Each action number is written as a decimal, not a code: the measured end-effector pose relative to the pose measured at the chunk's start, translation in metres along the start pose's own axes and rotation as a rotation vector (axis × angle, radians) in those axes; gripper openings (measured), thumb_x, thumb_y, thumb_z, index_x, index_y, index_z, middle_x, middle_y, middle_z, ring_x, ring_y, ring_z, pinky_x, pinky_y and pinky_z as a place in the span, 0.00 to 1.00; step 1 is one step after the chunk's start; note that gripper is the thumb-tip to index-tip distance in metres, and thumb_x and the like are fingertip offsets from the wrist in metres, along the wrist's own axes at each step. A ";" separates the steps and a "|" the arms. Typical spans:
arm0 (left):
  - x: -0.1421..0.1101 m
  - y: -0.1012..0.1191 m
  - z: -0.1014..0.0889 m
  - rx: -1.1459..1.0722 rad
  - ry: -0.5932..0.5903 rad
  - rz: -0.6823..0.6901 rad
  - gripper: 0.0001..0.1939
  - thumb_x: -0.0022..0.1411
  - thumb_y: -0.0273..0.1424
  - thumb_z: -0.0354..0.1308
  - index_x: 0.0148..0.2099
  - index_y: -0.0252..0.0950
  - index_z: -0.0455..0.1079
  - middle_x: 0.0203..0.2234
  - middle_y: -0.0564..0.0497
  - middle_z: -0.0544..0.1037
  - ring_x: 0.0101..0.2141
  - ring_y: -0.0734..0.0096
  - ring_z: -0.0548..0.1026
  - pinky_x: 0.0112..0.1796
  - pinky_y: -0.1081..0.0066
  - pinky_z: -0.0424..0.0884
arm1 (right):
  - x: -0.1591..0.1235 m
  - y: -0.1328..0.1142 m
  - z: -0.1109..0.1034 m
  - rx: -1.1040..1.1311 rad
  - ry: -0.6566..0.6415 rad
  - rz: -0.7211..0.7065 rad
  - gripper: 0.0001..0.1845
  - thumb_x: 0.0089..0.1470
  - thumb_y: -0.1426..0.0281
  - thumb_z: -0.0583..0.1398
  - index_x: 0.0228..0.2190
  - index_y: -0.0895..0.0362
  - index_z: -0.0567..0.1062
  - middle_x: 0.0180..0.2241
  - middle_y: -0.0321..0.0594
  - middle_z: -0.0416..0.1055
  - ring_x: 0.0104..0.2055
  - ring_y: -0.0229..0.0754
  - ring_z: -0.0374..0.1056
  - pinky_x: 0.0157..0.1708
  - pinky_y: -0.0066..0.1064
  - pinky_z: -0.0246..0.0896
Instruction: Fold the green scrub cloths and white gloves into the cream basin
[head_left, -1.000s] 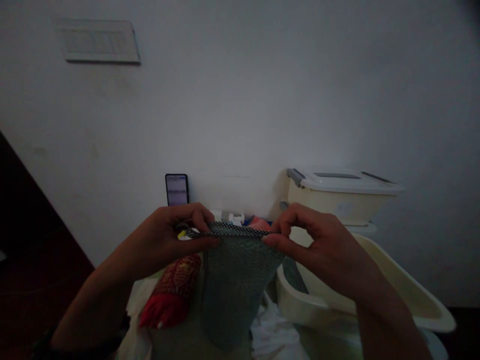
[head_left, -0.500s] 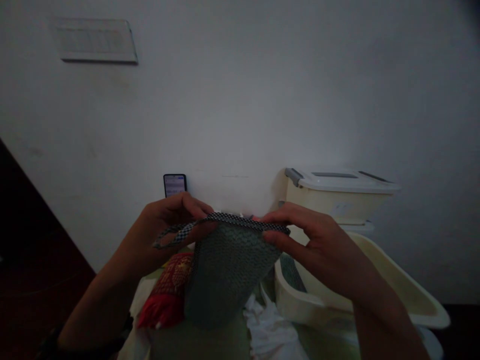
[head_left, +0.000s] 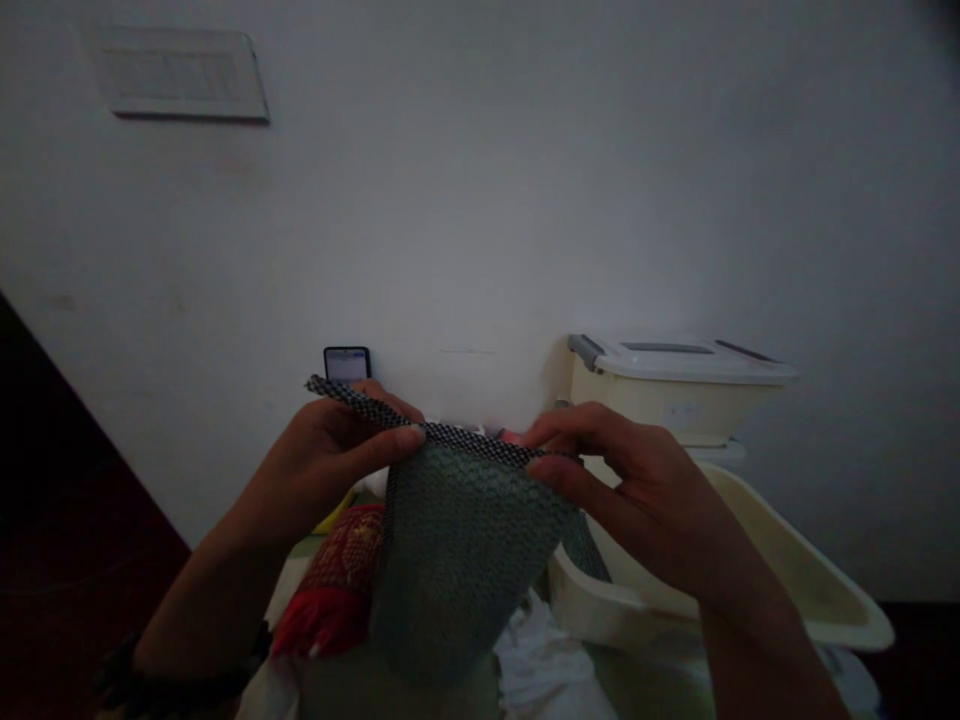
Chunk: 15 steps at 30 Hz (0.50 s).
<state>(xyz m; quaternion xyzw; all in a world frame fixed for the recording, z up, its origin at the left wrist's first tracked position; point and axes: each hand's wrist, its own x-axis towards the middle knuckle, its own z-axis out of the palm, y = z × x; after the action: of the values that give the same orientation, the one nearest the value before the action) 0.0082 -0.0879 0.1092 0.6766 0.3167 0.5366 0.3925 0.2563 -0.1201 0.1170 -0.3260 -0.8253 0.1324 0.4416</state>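
I hold up a small grey-green towel (head_left: 457, 550) with a black-and-white checked trim along its top edge. My left hand (head_left: 330, 460) pinches the trim at the left end, where a checked loop sticks out over the fingers. My right hand (head_left: 630, 480) pinches the trim at the right end. The towel hangs down between both hands, above a heap of laundry.
Below lie a red patterned cloth (head_left: 337, 585) and white fabric (head_left: 540, 670). A cream basin (head_left: 780, 590) sits at the right, with a lidded cream bin (head_left: 675, 385) behind it. A phone (head_left: 346, 363) leans on the white wall. A dark surface (head_left: 67, 520) fills the left.
My left hand has drawn the checked loop up from below its fingers to over them. The towel has spread a little wider. My right hand has hardly moved.
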 end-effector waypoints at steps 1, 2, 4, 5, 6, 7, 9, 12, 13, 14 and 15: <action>0.000 -0.001 0.000 -0.016 0.001 -0.001 0.06 0.53 0.24 0.64 0.26 0.39 0.74 0.26 0.56 0.77 0.30 0.75 0.75 0.32 0.80 0.72 | 0.000 0.000 0.000 0.006 0.002 -0.018 0.03 0.58 0.68 0.60 0.36 0.52 0.73 0.27 0.27 0.74 0.29 0.29 0.68 0.31 0.18 0.60; 0.000 -0.002 0.001 -0.039 0.003 -0.006 0.06 0.53 0.24 0.65 0.27 0.39 0.74 0.27 0.56 0.77 0.30 0.75 0.75 0.32 0.80 0.72 | 0.001 -0.001 -0.001 0.007 0.002 -0.031 0.02 0.57 0.68 0.61 0.34 0.53 0.74 0.28 0.28 0.74 0.30 0.30 0.69 0.31 0.19 0.60; -0.001 -0.003 0.002 -0.089 0.009 -0.016 0.06 0.52 0.24 0.66 0.28 0.40 0.73 0.27 0.56 0.78 0.30 0.75 0.75 0.31 0.80 0.71 | 0.001 -0.001 -0.001 -0.009 0.007 -0.039 0.04 0.55 0.66 0.63 0.32 0.54 0.74 0.28 0.29 0.75 0.30 0.31 0.69 0.31 0.20 0.61; -0.001 -0.003 0.002 -0.106 0.012 -0.020 0.06 0.52 0.24 0.66 0.28 0.40 0.73 0.27 0.56 0.78 0.29 0.75 0.75 0.31 0.80 0.71 | 0.001 -0.002 -0.002 -0.023 0.009 -0.032 0.06 0.54 0.66 0.64 0.31 0.54 0.74 0.27 0.29 0.75 0.29 0.31 0.69 0.31 0.21 0.61; -0.001 -0.003 0.002 -0.113 0.014 -0.022 0.06 0.52 0.24 0.66 0.28 0.40 0.73 0.27 0.56 0.78 0.29 0.75 0.75 0.31 0.80 0.71 | 0.001 -0.002 -0.002 -0.033 0.011 -0.022 0.07 0.52 0.65 0.65 0.31 0.54 0.74 0.27 0.29 0.74 0.28 0.32 0.69 0.30 0.22 0.61; -0.001 -0.003 0.002 -0.113 0.019 -0.021 0.06 0.52 0.24 0.66 0.28 0.39 0.73 0.27 0.56 0.78 0.29 0.75 0.75 0.31 0.80 0.71 | 0.001 -0.002 -0.002 -0.040 0.010 -0.010 0.09 0.51 0.64 0.66 0.31 0.55 0.74 0.27 0.30 0.74 0.28 0.32 0.68 0.30 0.23 0.61; -0.001 -0.004 0.002 -0.108 0.023 -0.020 0.07 0.52 0.25 0.67 0.27 0.39 0.72 0.27 0.55 0.78 0.29 0.75 0.75 0.31 0.80 0.71 | 0.001 -0.001 -0.003 -0.045 0.002 0.011 0.10 0.50 0.63 0.67 0.30 0.55 0.73 0.26 0.30 0.72 0.27 0.33 0.67 0.29 0.24 0.61; 0.000 -0.004 0.001 -0.108 0.012 -0.025 0.07 0.51 0.25 0.67 0.26 0.39 0.72 0.27 0.55 0.78 0.30 0.75 0.75 0.31 0.79 0.71 | 0.000 0.000 -0.003 -0.055 -0.032 0.045 0.11 0.50 0.62 0.66 0.29 0.55 0.72 0.25 0.31 0.71 0.27 0.35 0.67 0.29 0.26 0.61; 0.000 -0.005 0.000 -0.108 0.008 -0.025 0.07 0.51 0.26 0.67 0.26 0.39 0.72 0.27 0.55 0.78 0.30 0.74 0.75 0.31 0.79 0.71 | 0.001 0.000 -0.002 -0.063 -0.041 0.061 0.11 0.50 0.62 0.66 0.28 0.55 0.72 0.25 0.31 0.71 0.27 0.35 0.66 0.29 0.27 0.60; 0.000 -0.005 0.000 -0.105 0.008 -0.024 0.07 0.51 0.26 0.68 0.26 0.38 0.72 0.27 0.54 0.78 0.29 0.74 0.75 0.30 0.78 0.71 | 0.001 0.000 -0.002 -0.070 -0.047 0.077 0.11 0.52 0.61 0.65 0.27 0.55 0.71 0.25 0.31 0.70 0.27 0.35 0.66 0.29 0.27 0.59; 0.001 -0.005 -0.001 -0.097 0.012 -0.026 0.07 0.51 0.26 0.68 0.26 0.38 0.72 0.27 0.54 0.78 0.29 0.74 0.75 0.30 0.78 0.71 | 0.001 0.000 -0.002 -0.077 -0.049 0.092 0.12 0.53 0.61 0.64 0.27 0.55 0.71 0.25 0.31 0.70 0.27 0.35 0.65 0.29 0.26 0.59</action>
<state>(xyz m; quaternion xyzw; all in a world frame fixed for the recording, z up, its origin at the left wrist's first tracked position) 0.0077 -0.0848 0.1051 0.6495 0.3014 0.5501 0.4298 0.2575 -0.1193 0.1187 -0.3768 -0.8246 0.1288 0.4017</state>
